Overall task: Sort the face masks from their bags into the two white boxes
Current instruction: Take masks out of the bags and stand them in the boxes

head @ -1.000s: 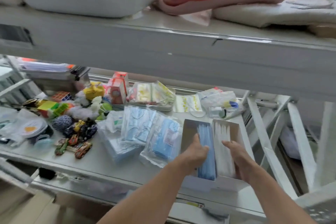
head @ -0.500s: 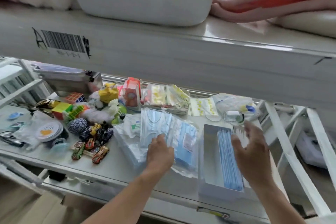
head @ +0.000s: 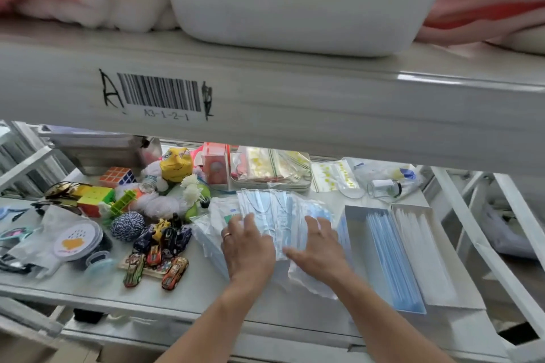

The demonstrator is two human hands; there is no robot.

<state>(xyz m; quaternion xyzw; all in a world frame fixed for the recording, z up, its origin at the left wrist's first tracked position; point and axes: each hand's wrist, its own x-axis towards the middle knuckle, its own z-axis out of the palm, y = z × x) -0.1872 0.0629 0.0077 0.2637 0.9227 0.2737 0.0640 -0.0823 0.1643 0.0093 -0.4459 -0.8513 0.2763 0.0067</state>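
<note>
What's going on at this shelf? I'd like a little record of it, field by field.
Place: pale metal shelf
Left hand: resting on clear plastic bags of blue face masks
Right hand: resting on the same bags
Left white cardboard box: blue masks on edge
Right white cardboard box: white masks
Nearby: small toy cars, colourful puzzle cubes

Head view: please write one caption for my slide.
Left hand and right hand rest on a bag of blue masks, beside the blue-mask box and the white-mask box.

Left hand (head: 247, 250) and right hand (head: 320, 253) on bagged blue masks (head: 274, 209), apparently flat, 2 white boxes (head: 358, 211) beside
</note>
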